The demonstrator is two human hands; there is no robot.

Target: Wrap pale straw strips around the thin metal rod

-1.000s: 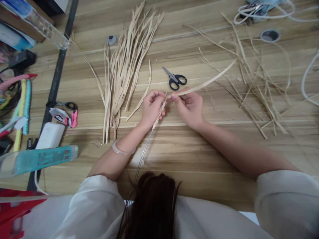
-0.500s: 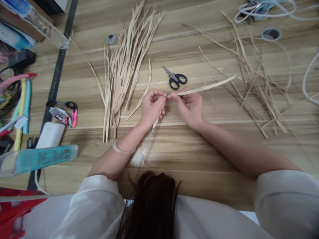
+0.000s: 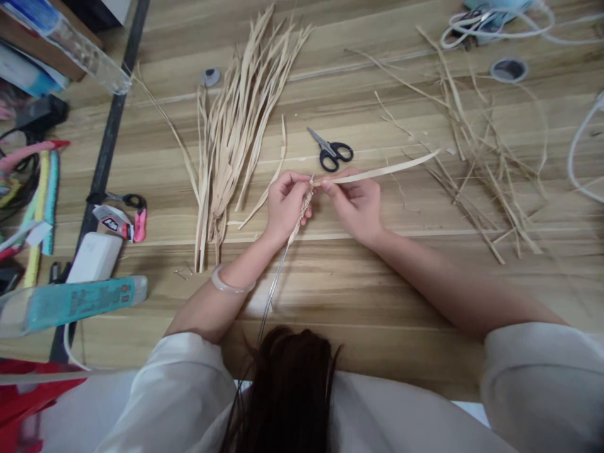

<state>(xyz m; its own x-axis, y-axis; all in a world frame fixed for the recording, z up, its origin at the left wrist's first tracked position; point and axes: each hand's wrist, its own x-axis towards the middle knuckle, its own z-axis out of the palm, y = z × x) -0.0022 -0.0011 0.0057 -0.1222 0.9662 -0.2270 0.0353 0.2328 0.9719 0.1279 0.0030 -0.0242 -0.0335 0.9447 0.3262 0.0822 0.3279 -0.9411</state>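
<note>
Near the middle of the table, my left hand (image 3: 287,206) is closed around a narrow woven piece (image 3: 301,217) built on thin metal wires (image 3: 274,284), which trail down toward my body. The wire tips poke out above its thumb. My right hand (image 3: 357,204) pinches a pale flat dried-leaf strip (image 3: 389,168) between thumb and fingers, close beside the left fingertips. One end of that strip meets the top of the woven piece; its free end points right. Black-handled scissors (image 3: 334,151) lie just beyond both hands.
A bundle of dried strips (image 3: 236,119) lies left of my hands, and scattered thin strips (image 3: 491,163) lie to the right. A teal-labelled bottle (image 3: 85,302), a white power bank (image 3: 94,258) and small scissors (image 3: 125,199) sit at left. A white cable (image 3: 500,28) coils at upper right.
Both hands stay nearly in place, still gripping the woven piece and the strip. The strip's free end has dipped and shifted slightly left. The whole view has moved slightly.
</note>
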